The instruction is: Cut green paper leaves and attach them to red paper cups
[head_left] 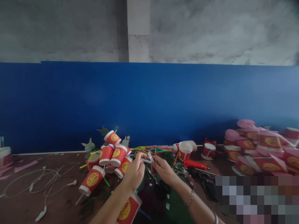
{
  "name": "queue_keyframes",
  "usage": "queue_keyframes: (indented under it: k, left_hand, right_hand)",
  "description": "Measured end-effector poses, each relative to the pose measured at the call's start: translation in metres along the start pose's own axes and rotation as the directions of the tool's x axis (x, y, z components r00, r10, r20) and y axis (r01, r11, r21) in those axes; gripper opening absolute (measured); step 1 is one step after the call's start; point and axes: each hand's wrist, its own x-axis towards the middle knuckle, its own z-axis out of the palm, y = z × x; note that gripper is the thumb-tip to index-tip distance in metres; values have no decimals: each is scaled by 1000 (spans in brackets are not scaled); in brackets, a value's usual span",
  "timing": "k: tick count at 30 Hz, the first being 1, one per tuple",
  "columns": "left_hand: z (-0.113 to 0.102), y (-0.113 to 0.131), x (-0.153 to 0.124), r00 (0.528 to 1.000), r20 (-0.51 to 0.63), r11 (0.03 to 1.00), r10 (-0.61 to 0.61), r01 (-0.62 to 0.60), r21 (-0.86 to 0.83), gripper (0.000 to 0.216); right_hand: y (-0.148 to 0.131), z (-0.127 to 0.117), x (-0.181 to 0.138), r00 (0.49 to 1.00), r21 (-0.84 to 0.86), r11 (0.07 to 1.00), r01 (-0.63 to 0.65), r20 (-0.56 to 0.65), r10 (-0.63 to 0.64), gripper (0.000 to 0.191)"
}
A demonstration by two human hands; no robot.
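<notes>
My left hand (135,170) and my right hand (163,169) meet over the middle of the table, fingertips pinching a small white strip (149,158) between them. Just left of my left hand lies a cluster of red paper cups (114,154) with gold emblems, joined on sticks, with green paper ears. One more red cup (128,209) rests under my left forearm. Coloured straws (149,148) lie behind my hands.
White earphone cables (44,183) sprawl at the left. A red-handled cutter (195,164) and loose red cups (184,151) lie right of my hands. A heap of red cups with pink paper (259,146) fills the far right. A blue wall panel (149,102) backs the table.
</notes>
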Motion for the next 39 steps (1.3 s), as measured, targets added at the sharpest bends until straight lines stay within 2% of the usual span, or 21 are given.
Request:
queue_keyframes:
  k: [5, 8, 11, 18, 20, 22, 24, 29, 35, 39]
  left_hand:
    - [3, 1, -5, 989, 102, 965, 108, -129, 227, 45]
    - [4, 1, -6, 985, 104, 942, 137, -162, 295, 44]
    - [3, 1, -5, 985, 65, 937, 163, -175, 302, 40]
    - [3, -2, -2, 994, -10, 969, 106, -101, 224, 19]
    - [5, -5, -1, 993, -33, 967, 111, -101, 232, 21]
    - [7, -6, -1, 991, -48, 959, 124, -107, 264, 34]
    - [8, -6, -2, 991, -38, 948, 125, -108, 300, 41]
    - [5, -3, -2, 992, 9, 935, 129, -124, 332, 24]
    - [4, -2, -2, 991, -1, 904, 135, -123, 410, 20]
    - [3, -4, -2, 991, 31, 906, 127, -129, 402, 19]
  right_hand:
    - [5, 3, -1, 994, -173, 983, 61, -82, -76, 13]
    - [2, 2, -2, 993, -216, 973, 81, -71, -98, 15]
    - [-1, 1, -3, 991, -234, 967, 101, -59, -118, 16]
    - [-8, 2, -6, 992, -319, 940, 119, -7, -128, 23]
    - [-11, 2, -7, 989, -344, 929, 138, -7, -150, 25]
    - [-14, 2, -8, 986, -374, 915, 149, -7, -164, 25]
    - [-14, 2, -8, 987, -411, 900, 145, -2, -160, 24]
    - [-12, 3, -9, 991, -503, 856, 123, 19, -131, 25]
    - [-14, 4, -10, 989, -555, 822, 130, 13, -147, 25]
    - [-17, 5, -11, 984, -604, 784, 144, 3, -179, 23]
